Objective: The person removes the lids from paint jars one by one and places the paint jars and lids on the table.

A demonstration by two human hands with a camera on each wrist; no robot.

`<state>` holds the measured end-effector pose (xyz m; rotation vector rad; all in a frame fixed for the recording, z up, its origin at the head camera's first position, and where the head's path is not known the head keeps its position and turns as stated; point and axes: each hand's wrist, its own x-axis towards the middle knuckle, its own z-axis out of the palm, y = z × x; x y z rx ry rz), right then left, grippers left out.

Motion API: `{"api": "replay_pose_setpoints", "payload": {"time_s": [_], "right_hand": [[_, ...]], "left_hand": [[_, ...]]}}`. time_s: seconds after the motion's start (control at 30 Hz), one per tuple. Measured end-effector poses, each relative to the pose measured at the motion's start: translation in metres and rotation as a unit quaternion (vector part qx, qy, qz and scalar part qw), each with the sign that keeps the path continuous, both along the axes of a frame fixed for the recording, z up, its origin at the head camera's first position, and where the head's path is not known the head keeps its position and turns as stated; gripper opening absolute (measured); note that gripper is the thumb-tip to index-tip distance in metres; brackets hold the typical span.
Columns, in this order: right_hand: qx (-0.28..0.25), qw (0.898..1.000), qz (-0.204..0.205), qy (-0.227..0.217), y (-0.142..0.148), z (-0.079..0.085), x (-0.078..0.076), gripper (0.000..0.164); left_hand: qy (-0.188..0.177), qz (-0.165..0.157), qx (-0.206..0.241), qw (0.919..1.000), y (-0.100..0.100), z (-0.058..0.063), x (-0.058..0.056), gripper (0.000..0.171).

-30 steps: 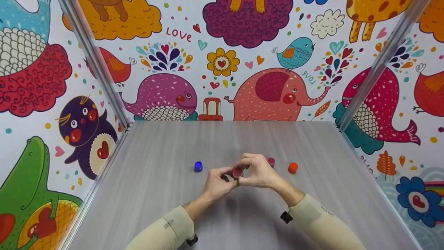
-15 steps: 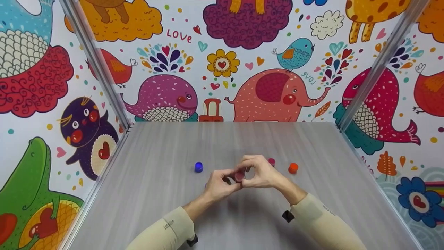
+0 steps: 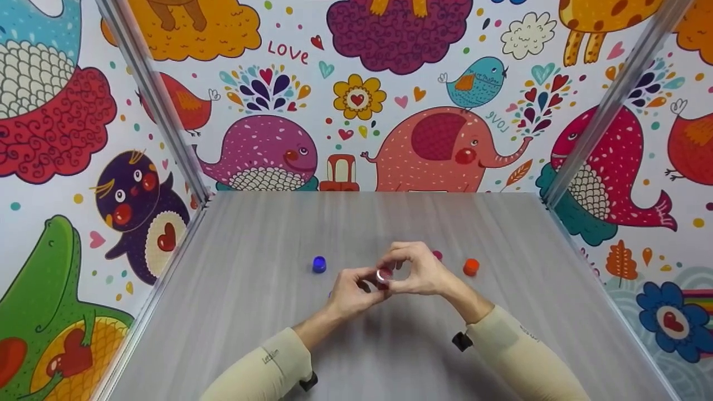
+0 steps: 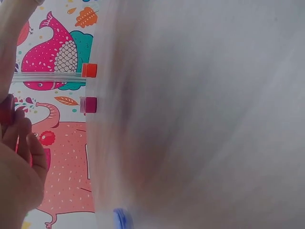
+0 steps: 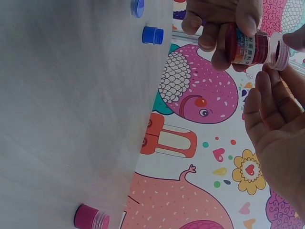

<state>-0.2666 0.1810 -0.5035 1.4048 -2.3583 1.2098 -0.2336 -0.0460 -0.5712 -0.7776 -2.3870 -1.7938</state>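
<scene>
My left hand point(image 3: 353, 292) holds a small dark red paint jar point(image 5: 245, 46) lying sideways in the right wrist view, its printed label showing between the fingers. At the jar's end sits a clear lid point(image 5: 282, 55), and my right hand point(image 3: 420, 273) pinches it between thumb and fingertips. The head view shows both hands meeting above the table, with the lid's pale ring between them. In the left wrist view the right hand's fingers point(image 4: 24, 133) are close by the red jar, mostly cut off by the frame edge.
A blue paint jar point(image 3: 319, 264) stands on the grey table point(image 3: 250, 234) left of the hands. A blue disc-shaped lid point(image 5: 137, 8) lies near it. To the right stand an orange jar point(image 3: 471, 267) and a pink jar point(image 5: 90, 217). Cartoon-printed walls enclose the table.
Both hands stay together at the red jar. A bright pale ring of the lid now shows between the fingers, where the jar's end looked plain red before.
</scene>
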Motion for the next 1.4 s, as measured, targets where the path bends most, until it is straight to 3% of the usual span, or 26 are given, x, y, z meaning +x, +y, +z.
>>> {"api": "replay_pose_setpoints", "payload": {"time_s": [0.27, 0.53, 0.9, 1.4], "right_hand": [[-0.008, 0.999, -0.040, -0.003, 0.001, 0.000, 0.001, 0.030], [-0.016, 0.999, -0.046, -0.002, 0.002, -0.002, 0.003, 0.032], [-0.007, 0.996, -0.089, 0.003, 0.007, -0.002, 0.002, 0.026], [-0.012, 0.995, -0.100, 0.002, 0.008, -0.006, 0.005, 0.025]], "left_hand": [[-0.003, 0.035, 0.011, 0.9993, 0.000, 0.001, -0.003, 0.027], [-0.007, 0.053, 0.003, 0.9986, -0.001, 0.000, -0.003, 0.029], [0.001, 0.068, -0.001, 0.9977, -0.002, -0.002, -0.007, 0.029], [-0.011, 0.106, -0.019, 0.9942, -0.004, -0.001, -0.013, 0.030]]}}
